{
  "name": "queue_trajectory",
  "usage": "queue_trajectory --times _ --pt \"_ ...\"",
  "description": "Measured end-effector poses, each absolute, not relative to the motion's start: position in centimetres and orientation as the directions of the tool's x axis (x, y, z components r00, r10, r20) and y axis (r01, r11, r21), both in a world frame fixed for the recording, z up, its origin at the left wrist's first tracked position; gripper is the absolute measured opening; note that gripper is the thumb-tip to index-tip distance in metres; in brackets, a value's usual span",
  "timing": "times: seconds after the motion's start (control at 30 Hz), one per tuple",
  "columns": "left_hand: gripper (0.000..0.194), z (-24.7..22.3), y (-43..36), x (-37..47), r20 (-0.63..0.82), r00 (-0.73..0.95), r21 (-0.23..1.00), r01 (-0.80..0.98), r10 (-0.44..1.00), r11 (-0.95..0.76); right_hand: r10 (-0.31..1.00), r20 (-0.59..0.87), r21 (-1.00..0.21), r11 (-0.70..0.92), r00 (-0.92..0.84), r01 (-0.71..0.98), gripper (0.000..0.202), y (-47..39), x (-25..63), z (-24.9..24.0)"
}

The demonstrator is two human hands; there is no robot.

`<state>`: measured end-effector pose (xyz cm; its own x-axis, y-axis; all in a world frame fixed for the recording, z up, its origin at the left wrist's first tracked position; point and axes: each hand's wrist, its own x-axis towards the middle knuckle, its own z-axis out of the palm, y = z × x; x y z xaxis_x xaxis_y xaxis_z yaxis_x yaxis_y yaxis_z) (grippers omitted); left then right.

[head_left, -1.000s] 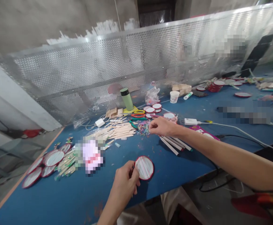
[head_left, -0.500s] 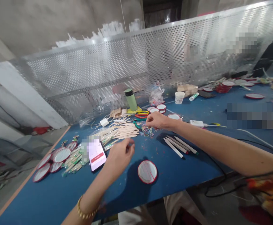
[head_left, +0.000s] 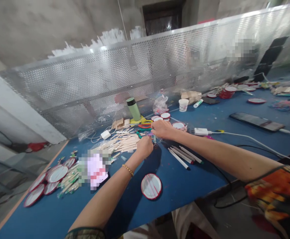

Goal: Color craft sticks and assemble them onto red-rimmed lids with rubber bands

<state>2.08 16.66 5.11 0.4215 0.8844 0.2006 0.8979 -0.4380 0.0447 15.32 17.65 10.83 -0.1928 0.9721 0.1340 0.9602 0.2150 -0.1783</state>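
My left hand (head_left: 145,147) is closed, knuckles up, at the front edge of a pile of small coloured loops (head_left: 155,139) that look like rubber bands. Just beyond it, my right hand (head_left: 163,129) hangs over the same pile with its fingers curled and pressed together. Whatever either hand holds is hidden. Left of the hands lie many flat wooden sticks (head_left: 126,141). Nearer to me rests a round white disc with a red rim (head_left: 151,187), thin reddish lines crossing it. Several white pens (head_left: 181,158) lie below my right forearm.
A lit phone (head_left: 97,171) and stacked red-rimmed discs (head_left: 57,173) lie at left. Behind the pile stand pliers (head_left: 145,124), a green bottle (head_left: 133,109) and a paper cup (head_left: 183,105). A white charger (head_left: 201,131) trails its cable right, near another phone (head_left: 256,121). A perforated metal screen (head_left: 105,86) backs the table.
My left hand has moved forward and right to the coloured loops, beside my right hand. My right hand stays over the pile. The camera view has shifted slightly right.
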Motion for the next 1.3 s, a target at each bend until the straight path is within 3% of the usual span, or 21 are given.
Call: queue_trajectory --times 0.13,0.3,0.43,0.5,0.57,0.73,0.87,1.03,1.17,1.3 --pt "0.023 4.7 17.4 2.1 0.195 0.425 0.038 0.897 0.884 -0.440 0.941 0.212 -0.200 0.306 -0.264 0.931 0.028 15.4 15.6 11.9" --pt "0.020 6.0 17.4 1.4 0.199 0.416 0.090 0.894 0.887 -0.440 0.915 0.298 -0.375 0.373 -0.271 0.849 0.020 12.5 17.2 12.7" --pt "0.014 8.2 15.1 0.1 0.281 0.378 0.373 0.804 0.882 -0.463 0.918 0.354 -0.550 0.359 -0.178 0.754 0.017 9.4 18.4 11.9" --pt "0.012 9.1 12.8 -0.2 0.283 0.353 0.525 0.721 0.892 -0.452 0.919 0.375 -0.652 0.354 -0.121 0.671 0.017 7.7 18.5 10.8" --pt "0.011 9.5 10.2 -0.3 0.262 0.372 0.599 0.661 0.891 -0.452 0.939 0.339 -0.778 0.310 -0.049 0.547 0.023 6.1 17.9 9.3" --pt "0.011 9.0 4.8 -0.5 0.290 0.400 0.590 0.640 0.869 -0.492 0.975 0.216 -0.962 0.221 -0.049 0.162 0.025 3.3 15.4 5.5" --pt "0.009 8.0 2.9 -1.0 0.312 0.297 0.611 0.664 0.902 -0.430 0.987 0.149 -0.989 0.150 -0.054 0.006 0.023 1.7 14.3 3.9" --pt "0.010 7.0 1.6 -1.1 0.217 0.207 0.742 0.600 0.954 -0.299 0.965 0.219 -0.957 0.184 -0.147 -0.223 0.015 0.4 13.9 3.2" --pt "0.011 6.7 0.6 -0.9 0.191 0.228 0.759 0.583 0.955 -0.291 0.966 0.160 -0.837 0.023 -0.204 -0.547 0.020 -0.6 13.7 2.6" --pt "0.014 7.0 -0.3 -1.1 0.314 0.230 0.679 0.624 0.921 -0.387 0.920 0.132 -0.741 -0.155 -0.369 -0.653 0.028 -2.0 13.5 2.2"
